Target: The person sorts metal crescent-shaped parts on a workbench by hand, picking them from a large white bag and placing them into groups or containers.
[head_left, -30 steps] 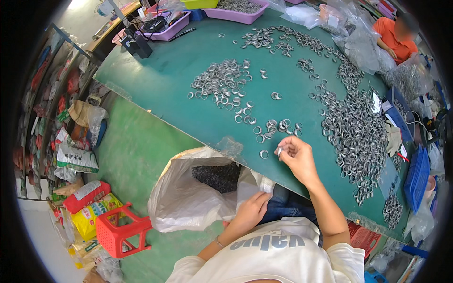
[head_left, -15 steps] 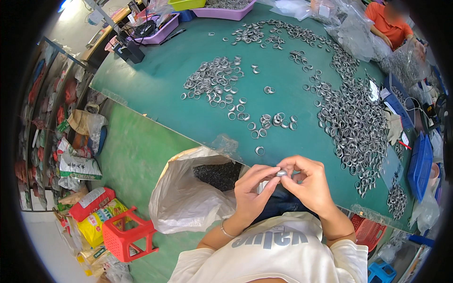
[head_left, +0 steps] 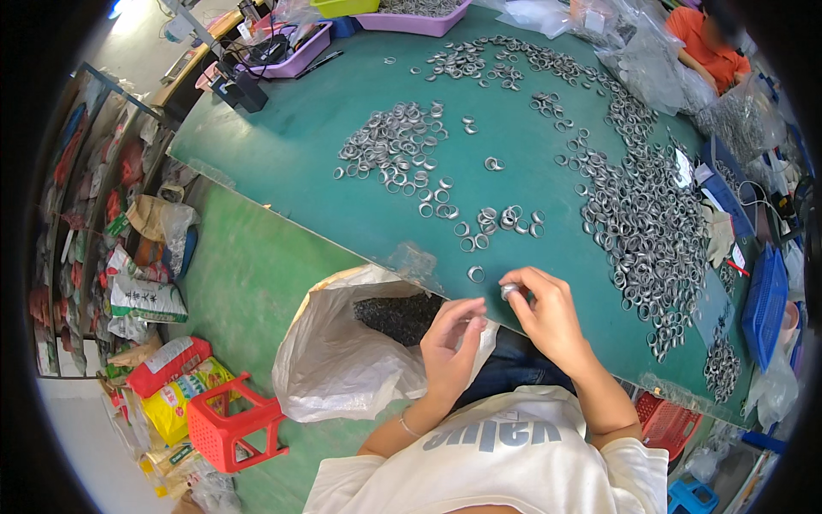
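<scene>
Between the thumb and fingers of my right hand (head_left: pixel 546 313) is a grey metal ring (head_left: pixel 509 291), held just above the table's near edge. My left hand (head_left: pixel 452 341) hovers apart from it over the mouth of a white woven sack (head_left: pixel 300 360), fingers loosely bent with a gap to the thumb and nothing seen in them. One loose ring (head_left: pixel 475 274) lies on the green table (head_left: pixel 342 223) close to my hands. Beyond it sits a small cluster of rings (head_left: pixel 487 221), and farther left a bigger pile (head_left: pixel 390 146). Dark small pieces (head_left: pixel 398 319) fill the sack.
A large heap of rings (head_left: pixel 651 231) spreads along the table's right. Blue baskets (head_left: pixel 762 295) stand at the right edge, purple trays (head_left: pixel 411 21) at the back. Another person (head_left: pixel 706 47) sits far right. A red stool (head_left: pixel 227 420) stands on the floor at left.
My hands have parted. The right one has moved up with the ring, while the left has let go and drawn slightly back toward the sack.
</scene>
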### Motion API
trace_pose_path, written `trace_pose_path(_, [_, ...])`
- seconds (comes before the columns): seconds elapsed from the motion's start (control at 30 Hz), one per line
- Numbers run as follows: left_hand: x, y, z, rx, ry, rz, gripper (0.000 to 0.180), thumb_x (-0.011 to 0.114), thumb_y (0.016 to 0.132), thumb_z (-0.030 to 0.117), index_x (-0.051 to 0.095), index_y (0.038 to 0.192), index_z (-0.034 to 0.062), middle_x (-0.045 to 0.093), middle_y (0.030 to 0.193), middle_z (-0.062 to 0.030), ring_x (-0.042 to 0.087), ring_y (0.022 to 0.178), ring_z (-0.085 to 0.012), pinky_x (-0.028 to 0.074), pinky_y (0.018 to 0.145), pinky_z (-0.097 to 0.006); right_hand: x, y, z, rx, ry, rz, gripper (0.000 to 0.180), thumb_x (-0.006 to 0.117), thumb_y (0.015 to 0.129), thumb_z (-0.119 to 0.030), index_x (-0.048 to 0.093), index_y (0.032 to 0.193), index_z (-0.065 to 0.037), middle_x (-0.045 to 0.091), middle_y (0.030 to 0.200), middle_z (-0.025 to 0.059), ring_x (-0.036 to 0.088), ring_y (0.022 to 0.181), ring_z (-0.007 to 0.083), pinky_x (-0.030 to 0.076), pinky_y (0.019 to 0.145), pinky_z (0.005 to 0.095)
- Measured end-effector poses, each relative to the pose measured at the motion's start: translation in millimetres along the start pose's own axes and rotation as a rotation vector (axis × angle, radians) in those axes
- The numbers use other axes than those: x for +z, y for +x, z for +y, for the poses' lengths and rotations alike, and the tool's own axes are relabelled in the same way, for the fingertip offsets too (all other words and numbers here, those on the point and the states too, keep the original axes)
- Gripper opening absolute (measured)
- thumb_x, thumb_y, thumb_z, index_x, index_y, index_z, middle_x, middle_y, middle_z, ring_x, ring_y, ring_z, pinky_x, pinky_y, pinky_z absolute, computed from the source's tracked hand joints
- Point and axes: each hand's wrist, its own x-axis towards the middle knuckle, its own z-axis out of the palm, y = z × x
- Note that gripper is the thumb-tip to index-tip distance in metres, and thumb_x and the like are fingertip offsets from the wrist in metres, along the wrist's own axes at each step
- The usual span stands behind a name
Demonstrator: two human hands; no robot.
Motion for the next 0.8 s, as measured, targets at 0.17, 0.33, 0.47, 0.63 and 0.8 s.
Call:
trace_pose_path(0.17, [-31.8,-21.4,-21.0,-0.034,0.41,-0.208,0.024,0.059,0.089,-0.001,0.063,0.112,-0.0006,0.063,0.103,-0.0119,0.062,0.091,-0.0206,0.05,0.079,-0.029,39.0,22.6,30.4,-0.067,-0.283,-0.032,0.017,0.061,0.083,-0.006,0.062,0.099,-0.003,0.066,0.091,0.0164,0.065,0.083,0.0337,0.052,0.065,0.0432])
trace_pose_path(0.33, [-43.0,-44.8,-32.1,0.029,0.851,-0.518,0.035,0.068,0.085,0.013,0.059,0.116,0.0004,0.062,0.106,-0.0175,0.061,0.096,-0.0342,0.05,0.083,-0.039,56.0,30.2,41.7,-0.13,-0.416,0.079,0.013,0.064,0.079,-0.004,0.06,0.091,-0.002,0.062,0.082,0.0146,0.062,0.074,0.0342,0.049,0.064,0.044])
trace_pose_path(0.47, [-43.7,-53.9,-44.0,0.011,0.871,-0.665,0.042,0.068,0.083,0.016,0.056,0.12,0.0014,0.062,0.107,-0.0185,0.061,0.097,-0.0368,0.049,0.084,-0.042,43.3,22.8,30.9,0.024,-0.174,-0.075,0.011,0.059,0.08,-0.002,0.061,0.091,0.001,0.063,0.083,0.0159,0.063,0.072,0.0305,0.051,0.062,0.0408])
trace_pose_path(0.63, [-45.3,-56.4,-56.4,-0.046,0.898,-0.68,0.042,0.06,0.078,0.0,0.056,0.121,0.0012,0.061,0.103,-0.0193,0.061,0.091,-0.0376,0.05,0.079,-0.043,55.0,5.0,5.7,-0.027,0.062,-0.27,0.015,0.062,0.079,0.002,0.062,0.094,0.003,0.061,0.078,0.0135,0.059,0.064,0.0214,0.049,0.061,0.0335])
trace_pose_path(0.8, [-47.9,-49.7,-48.8,-0.022,0.822,-0.647,0.042,0.052,0.078,-0.005,0.058,0.119,0.0035,0.062,0.1,-0.0185,0.062,0.085,-0.0378,0.051,0.073,-0.045,37.1,36.6,26.0,-0.184,-0.135,0.028,0.02,0.064,0.079,0.0,0.063,0.1,-0.002,0.061,0.088,0.013,0.06,0.071,0.028,0.049,0.065,0.0359])
